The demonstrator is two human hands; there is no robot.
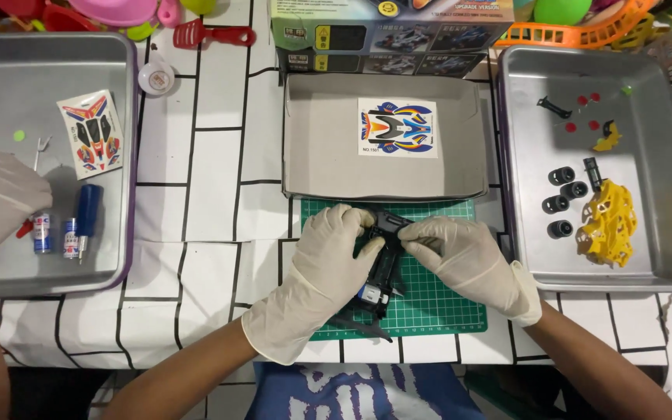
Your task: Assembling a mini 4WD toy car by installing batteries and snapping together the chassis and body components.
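1. Two shallow metal trays (9, 54).
2. Four small black rubber wheels (561, 176).
3. Two printed sticker sheets (92, 134).
4. Two small cylindrical batteries (43, 232).
5. Four tiny red round caps (582, 100).
6. One green gridded cutting mat (437, 288).

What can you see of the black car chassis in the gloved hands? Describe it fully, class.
The chassis is a long, narrow frame that looks like black plastic, with a small blue and white part at its near end. It lies lengthwise over the green mat, no wheels fitted. The left hand grips its left side; the right hand presses its far end. Both wear white gloves, hiding much of it.
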